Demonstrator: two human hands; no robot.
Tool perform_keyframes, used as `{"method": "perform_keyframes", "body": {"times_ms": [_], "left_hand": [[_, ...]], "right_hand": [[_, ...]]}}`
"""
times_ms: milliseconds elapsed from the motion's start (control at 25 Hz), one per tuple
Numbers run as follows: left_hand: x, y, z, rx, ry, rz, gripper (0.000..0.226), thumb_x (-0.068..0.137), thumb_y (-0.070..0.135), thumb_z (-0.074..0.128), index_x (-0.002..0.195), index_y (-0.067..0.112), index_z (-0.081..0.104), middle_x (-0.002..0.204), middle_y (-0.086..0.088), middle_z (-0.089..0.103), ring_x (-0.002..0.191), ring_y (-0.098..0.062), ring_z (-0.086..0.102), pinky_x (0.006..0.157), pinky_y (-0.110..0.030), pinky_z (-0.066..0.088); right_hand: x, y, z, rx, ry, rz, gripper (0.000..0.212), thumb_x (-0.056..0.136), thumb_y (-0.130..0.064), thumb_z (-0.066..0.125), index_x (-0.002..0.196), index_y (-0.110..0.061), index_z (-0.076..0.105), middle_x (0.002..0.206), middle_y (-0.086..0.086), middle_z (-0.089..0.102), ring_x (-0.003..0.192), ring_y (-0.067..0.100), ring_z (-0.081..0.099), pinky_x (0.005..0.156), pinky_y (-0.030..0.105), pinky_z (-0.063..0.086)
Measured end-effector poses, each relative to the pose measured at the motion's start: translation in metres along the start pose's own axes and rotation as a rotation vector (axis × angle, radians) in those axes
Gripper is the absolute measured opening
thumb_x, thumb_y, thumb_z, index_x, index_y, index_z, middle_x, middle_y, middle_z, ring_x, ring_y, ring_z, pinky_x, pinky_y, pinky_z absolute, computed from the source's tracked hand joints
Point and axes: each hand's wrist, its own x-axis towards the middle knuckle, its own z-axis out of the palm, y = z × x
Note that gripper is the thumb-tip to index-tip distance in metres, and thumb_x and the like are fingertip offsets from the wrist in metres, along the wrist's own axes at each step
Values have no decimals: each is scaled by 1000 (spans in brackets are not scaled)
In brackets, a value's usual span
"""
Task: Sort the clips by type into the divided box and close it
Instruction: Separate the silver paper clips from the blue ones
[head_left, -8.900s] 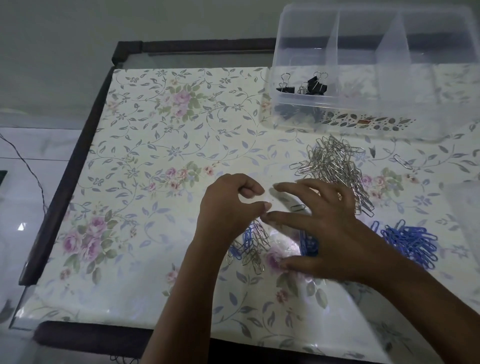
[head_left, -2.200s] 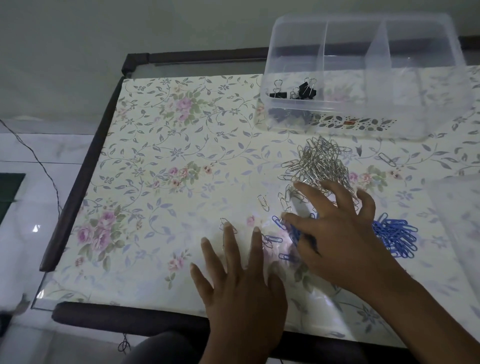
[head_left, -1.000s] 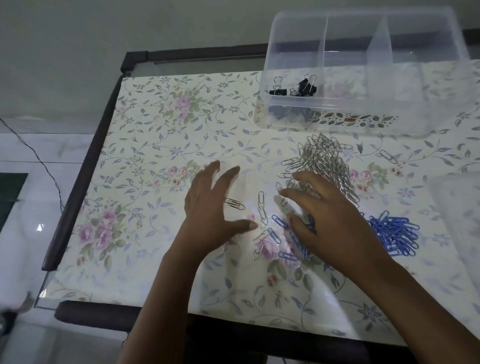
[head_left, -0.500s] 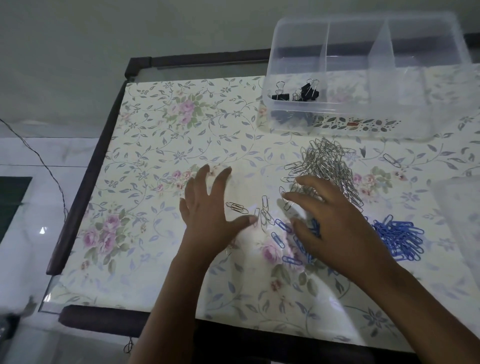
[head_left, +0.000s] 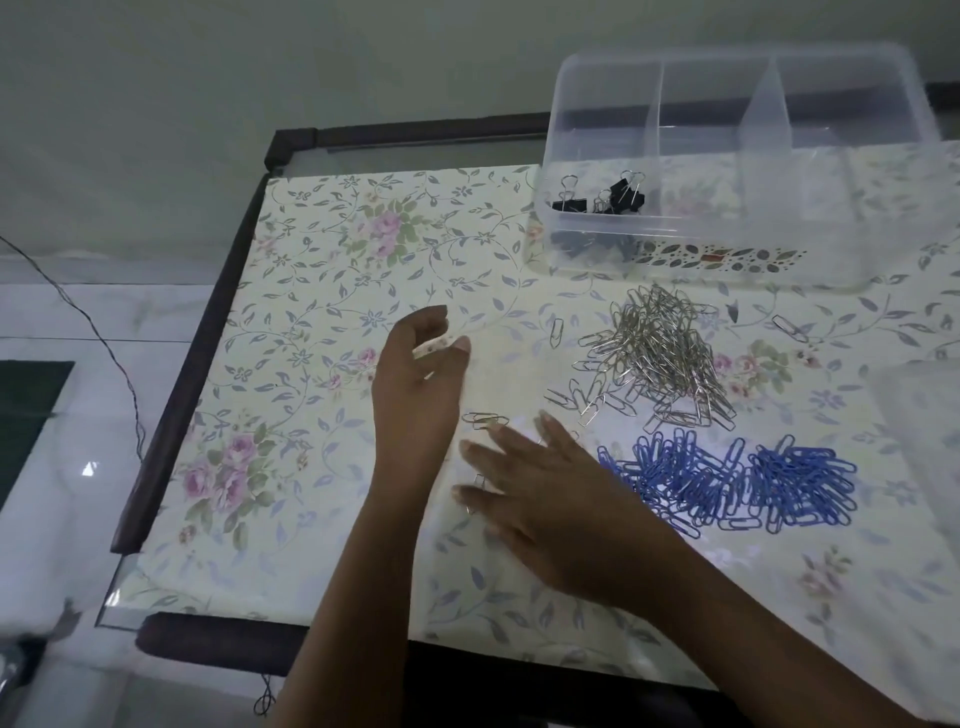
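Note:
A clear divided box (head_left: 737, 249) stands at the back right, with black binder clips (head_left: 602, 196) in its left compartment. In front of it lies a heap of silver paper clips (head_left: 657, 358), and nearer me a spread of blue paper clips (head_left: 727, 480). My left hand (head_left: 418, 395) hovers over the cloth with fingers loosely curled, holding nothing I can see. My right hand (head_left: 550, 504) lies flat, fingers straight, next to a few loose silver clips (head_left: 485, 420). One silver clip (head_left: 557, 332) lies apart, left of the heap.
A flowered cloth under glass covers the table (head_left: 311, 322), which has a dark frame (head_left: 176, 395). A translucent lid (head_left: 919, 431) shows at the right edge. Another stray silver clip (head_left: 789, 328) lies right of the heap. A cable hangs off the left side.
My right hand has swept the blue clips rightward into the blue pile. My left hand has lifted and moved back. A few silver clips now lie nearer the silver heap.

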Motion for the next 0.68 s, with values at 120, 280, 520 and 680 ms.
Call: {"method": "perform_keyframes", "body": {"times_ms": [120, 280, 520, 680], "left_hand": [[2, 2, 0, -33, 15, -52, 25, 87, 13, 58, 111, 20, 58, 106, 9, 61, 102, -8, 57, 94, -33, 45], [-1, 1, 8, 16, -63, -24, 22, 86, 13, 58, 105, 25, 58, 100, 12, 61, 89, -1, 59, 82, -19, 47], [-2, 3, 10, 47, -25, 22, 24, 87, 13, 57, 109, 21, 57, 99, 11, 60, 77, 7, 57, 69, -7, 43], [-3, 4, 16, 51, -55, 48, 23, 86, 14, 60, 106, 24, 57, 98, 14, 59, 73, 17, 54, 66, -1, 42]], "right_hand": [[2, 2, 3, -45, -24, -20, 47, 88, -40, 33, 125, -23, 57, 136, -1, 51, 131, 27, 40, 101, 68, 22], [8, 24, -5, -134, 6, 162, 54, 88, -48, 30, 126, -19, 56, 138, 3, 49, 133, 32, 35, 104, 65, 5], [29, 22, -1, -116, -25, 122, 65, 90, -56, 20, 131, -16, 50, 138, 2, 48, 134, 34, 31, 103, 66, 0], [24, 44, -16, -150, -96, 248, 75, 86, -63, -2, 143, -24, 29, 152, -3, 23, 138, 30, -9, 99, 57, -24]]}}
